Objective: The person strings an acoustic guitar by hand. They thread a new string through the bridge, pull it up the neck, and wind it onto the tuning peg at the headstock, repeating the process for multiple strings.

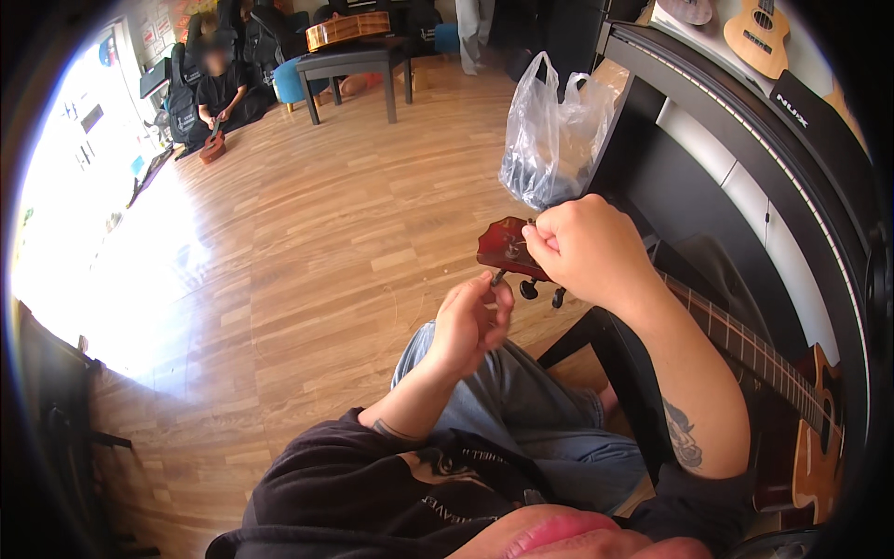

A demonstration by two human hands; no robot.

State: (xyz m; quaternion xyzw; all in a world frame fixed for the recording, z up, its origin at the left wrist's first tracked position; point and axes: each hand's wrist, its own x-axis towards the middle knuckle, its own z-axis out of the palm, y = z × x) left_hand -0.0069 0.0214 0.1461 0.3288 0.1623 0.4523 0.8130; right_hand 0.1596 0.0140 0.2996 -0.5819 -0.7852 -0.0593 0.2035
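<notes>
An acoustic guitar [808,466] leans at my right, its dark neck [736,337] slanting up to a reddish headstock [500,244] in front of me. With thumb and fingertips, my left hand [466,321] pinches a tuning peg [499,277] on the headstock's near edge. Two more dark pegs [529,290] stick out beside it. My right hand [591,244] is curled closed over the top of the headstock, thumb against the bent index finger. What it pinches is hidden or too thin to name. Part of the headstock lies behind that hand.
A clear plastic bag [549,140] stands past the headstock, beside a black digital piano [745,112]. Far left, a person [222,93] sits on the floor with a small ukulele [213,147]. Another guitar [347,32] lies on a dark bench [349,61]. Wooden flooring [326,242] stretches between.
</notes>
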